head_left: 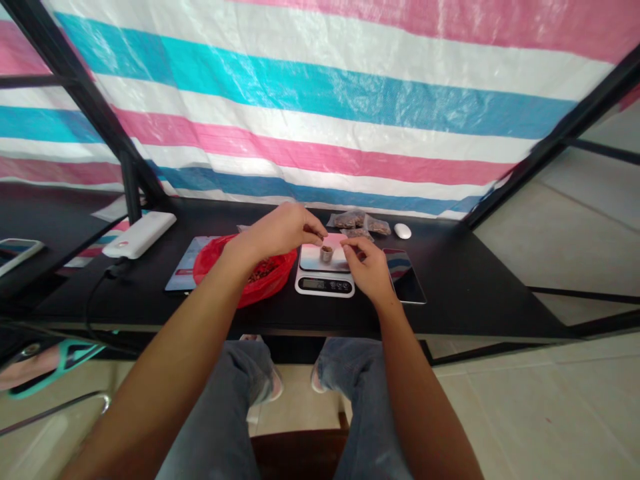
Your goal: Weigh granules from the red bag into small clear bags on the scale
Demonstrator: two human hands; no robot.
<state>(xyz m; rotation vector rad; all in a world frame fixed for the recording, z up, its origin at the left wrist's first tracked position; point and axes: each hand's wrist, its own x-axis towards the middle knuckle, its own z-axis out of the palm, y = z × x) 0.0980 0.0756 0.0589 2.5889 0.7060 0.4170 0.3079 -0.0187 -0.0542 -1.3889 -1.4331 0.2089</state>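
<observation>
A small metal cup (326, 254) filled with brown bits stands on the shiny plate of a white kitchen scale (325, 285). The scale's display is lit, but its digits are too small to read surely. My left hand (287, 230) is above the plate's left side, fingertips pinched together close to the cup; what they hold is too small to make out. On the cup's other side, my right hand (369, 265) has thumb and forefinger drawn together over the plate's right edge. Under my left forearm lies an open red plastic bag (273, 283) containing brown pieces.
Several clear packets (350, 220) of brown pieces lie behind the scale. A white mouse (403, 231) and a dark phone-like device (406, 277) are to the right. At left are a white power strip (140, 235) and a flat bluish packet (186, 267) on the black table (475, 293).
</observation>
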